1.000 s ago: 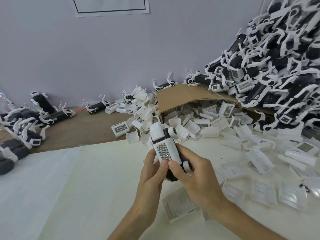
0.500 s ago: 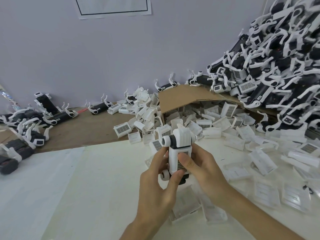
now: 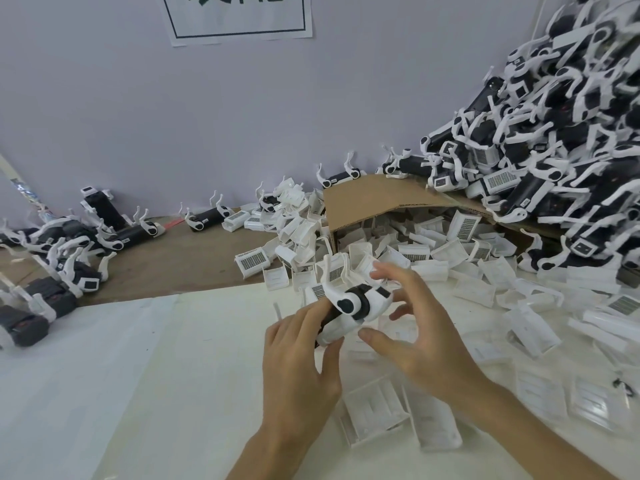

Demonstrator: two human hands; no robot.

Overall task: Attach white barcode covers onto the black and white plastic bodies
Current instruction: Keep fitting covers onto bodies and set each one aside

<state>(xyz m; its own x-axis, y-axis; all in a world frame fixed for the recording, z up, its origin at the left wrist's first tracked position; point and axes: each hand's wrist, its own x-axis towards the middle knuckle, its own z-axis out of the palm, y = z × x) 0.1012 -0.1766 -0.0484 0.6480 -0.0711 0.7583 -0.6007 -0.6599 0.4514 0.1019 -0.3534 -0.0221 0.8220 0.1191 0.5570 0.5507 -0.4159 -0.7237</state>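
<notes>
Plastic body (image 3: pixel 360 304) is resting in your left hand (image 3: pixel 298 368), over the near middle of the white sheet (image 3: pixel 138 393).
Your left fingers are curling round its lower end, holding it tilted with its white arm pointing up and away. Your right hand (image 3: pixel 426 337) is hovering just right of it, fingers spread and relaxed, gripping nothing. Just beyond, white barcode covers (image 3: pixel 433 252) are spilling from the cardboard box (image 3: pixel 374 202), and a heap of bodies (image 3: pixel 554 133) is rising at far right.

In front of the box (image 3: pixel 363 202), a left hand (image 3: pixel 298 368) grips a body (image 3: pixel 360 304); the right hand (image 3: pixel 422 341) is spread open.
</notes>
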